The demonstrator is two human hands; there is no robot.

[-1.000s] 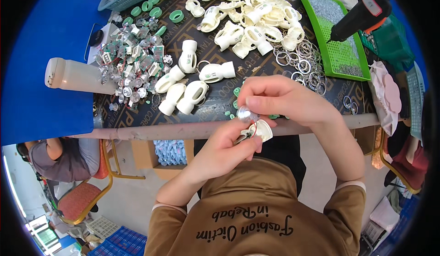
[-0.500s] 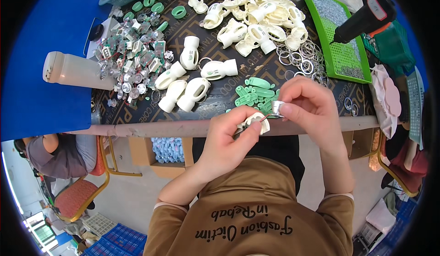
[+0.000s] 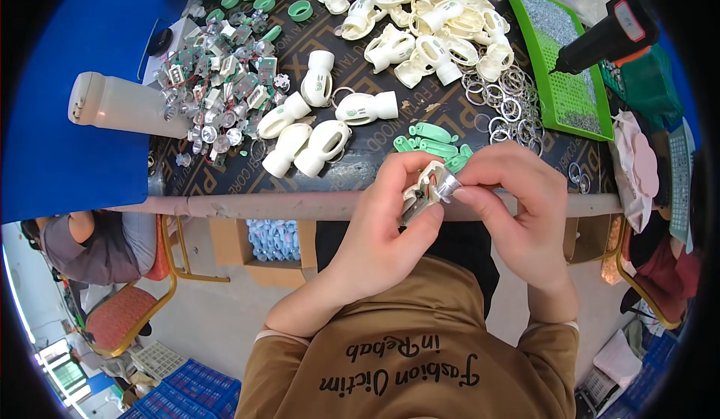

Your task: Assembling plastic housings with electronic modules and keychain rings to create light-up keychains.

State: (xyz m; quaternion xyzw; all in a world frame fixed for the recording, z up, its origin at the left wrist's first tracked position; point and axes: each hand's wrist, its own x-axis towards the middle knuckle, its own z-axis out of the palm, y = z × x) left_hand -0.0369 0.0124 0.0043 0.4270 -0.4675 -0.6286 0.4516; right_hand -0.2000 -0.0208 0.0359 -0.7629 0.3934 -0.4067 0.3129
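Note:
My left hand (image 3: pixel 382 228) is closed around a cream plastic flashlight half-shell (image 3: pixel 413 194), held just over the table's front edge. Red wire shows inside the shell. At the shell's wide end sits a silver reflector cup (image 3: pixel 446 185), pinched by the thumb and fingers of my right hand (image 3: pixel 517 205). How deep the cup is seated I cannot tell. Small green plastic pieces (image 3: pixel 433 134) lie just beyond my hands. To their left are several cream flashlight bodies (image 3: pixel 322 149), some with key rings.
Circuit boards with reflectors (image 3: pixel 225 81) are heaped at left beside a translucent bottle (image 3: pixel 124 104). Cream shells (image 3: pixel 442 18) and metal rings (image 3: pixel 510 108) cover the far right. Beyond stand a green tray (image 3: pixel 559 95) of screws and a black electric screwdriver (image 3: pixel 607 40). Seated people flank me.
The reflector cup, held apart from the shell on its wire before, is now against the shell's wide end. Both hands have come closer together, and the shell is tilted more upright.

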